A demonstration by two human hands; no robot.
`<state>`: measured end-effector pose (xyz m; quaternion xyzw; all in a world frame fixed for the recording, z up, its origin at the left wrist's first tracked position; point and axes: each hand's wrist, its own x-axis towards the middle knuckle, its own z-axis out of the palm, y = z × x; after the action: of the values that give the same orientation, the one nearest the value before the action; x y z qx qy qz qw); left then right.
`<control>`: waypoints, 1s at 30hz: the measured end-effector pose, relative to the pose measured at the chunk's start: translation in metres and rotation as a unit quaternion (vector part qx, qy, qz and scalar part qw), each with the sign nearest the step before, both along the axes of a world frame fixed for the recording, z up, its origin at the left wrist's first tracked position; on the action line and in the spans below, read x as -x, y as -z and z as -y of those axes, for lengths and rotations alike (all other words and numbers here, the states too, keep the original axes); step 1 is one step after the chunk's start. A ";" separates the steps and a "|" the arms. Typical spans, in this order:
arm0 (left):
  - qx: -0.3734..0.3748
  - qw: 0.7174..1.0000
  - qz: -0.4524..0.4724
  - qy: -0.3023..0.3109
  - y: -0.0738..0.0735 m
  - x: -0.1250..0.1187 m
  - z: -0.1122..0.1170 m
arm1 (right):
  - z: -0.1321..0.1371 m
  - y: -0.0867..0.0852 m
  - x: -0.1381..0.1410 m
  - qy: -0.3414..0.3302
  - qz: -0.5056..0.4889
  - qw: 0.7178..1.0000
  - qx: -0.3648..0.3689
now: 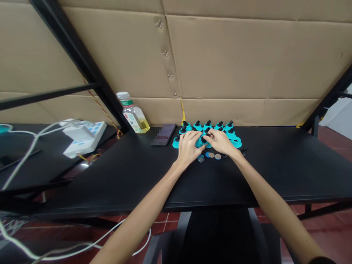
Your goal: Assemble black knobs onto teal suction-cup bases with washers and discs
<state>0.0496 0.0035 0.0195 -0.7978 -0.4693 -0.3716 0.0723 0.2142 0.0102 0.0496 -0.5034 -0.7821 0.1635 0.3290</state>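
On the black table stands a cluster of turquoise round-based pieces [230, 127], in rows, most topped by a small black knob-like part [231, 123]. One turquoise piece [201, 143] near the front is between my two hands. My left hand [188, 146] is closed around its left side, the thumb toward the front. From the right, my right hand [220, 141] pinches the black part [205, 138] on top of that piece. Just right of it lies a turquoise ring [235, 142] without a black top. My fingers partly hide the front row.
Several small round discs [211, 155] lie in front of my hands. A small black part [244, 149] is to the right. Leftward are a dark phone [164, 134], a bottle [135, 116] of yellow liquid and a white power strip [85, 141] with cables. Cardboard [233, 58] stands behind.
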 end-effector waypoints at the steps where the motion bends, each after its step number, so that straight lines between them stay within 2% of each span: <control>1: 0.004 1.000 -0.002 -0.003 0.000 0.000 0.000 | 0.001 -0.001 0.000 -0.002 0.015 1.000 -0.010; 5: 0.008 1.000 0.004 -0.016 0.001 -0.001 -0.001 | 0.008 -0.003 0.002 -0.004 0.073 0.995 -0.068; 8: 0.006 1.000 0.021 -0.022 0.001 0.000 -0.002 | 0.012 -0.005 0.005 -0.018 0.079 0.992 -0.096; 14: 0.027 0.998 0.048 -0.022 0.001 -0.001 -0.003 | 0.012 -0.008 0.005 -0.052 0.015 0.997 -0.062; 18: 0.014 0.999 0.050 -0.010 0.002 -0.001 -0.003 | 0.012 -0.009 0.004 -0.065 -0.014 0.995 -0.072; 30: 0.016 0.997 0.079 0.017 -0.005 0.000 -0.002 | 0.009 -0.007 0.000 -0.013 -0.045 0.998 -0.030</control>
<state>0.0497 0.0054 0.0243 -0.7749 -0.4653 -0.4275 0.0161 0.2143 0.0011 0.0571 -0.4750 -0.7776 0.1672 0.3765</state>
